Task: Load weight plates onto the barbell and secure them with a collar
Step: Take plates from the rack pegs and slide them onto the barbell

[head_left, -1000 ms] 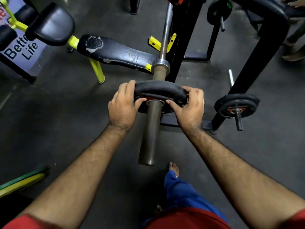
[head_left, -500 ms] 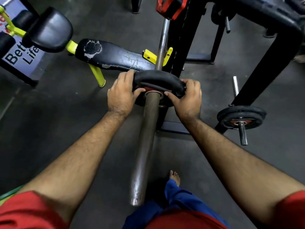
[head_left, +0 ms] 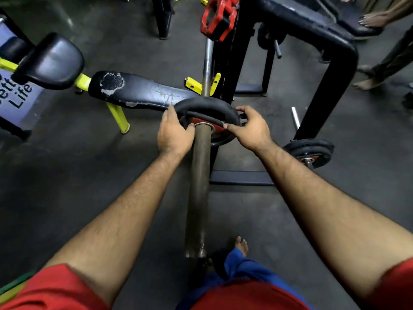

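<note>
Now two hands, left (head_left: 173,133) and right (head_left: 250,128), clasp one plate (head_left: 205,106) on the bar (head_left: 199,186); one second plate (head_left: 309,148) sits apart, one red collar (head_left: 215,20) beyond.

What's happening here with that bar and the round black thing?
A person is loading a barbell. Both hands, left and right, grip a black weight plate that is threaded on the bar's sleeve, far up it. No collar is on the sleeve outside the plate. A red collar sits further along the bar, and another plate hangs on a rack peg to the right.
</note>
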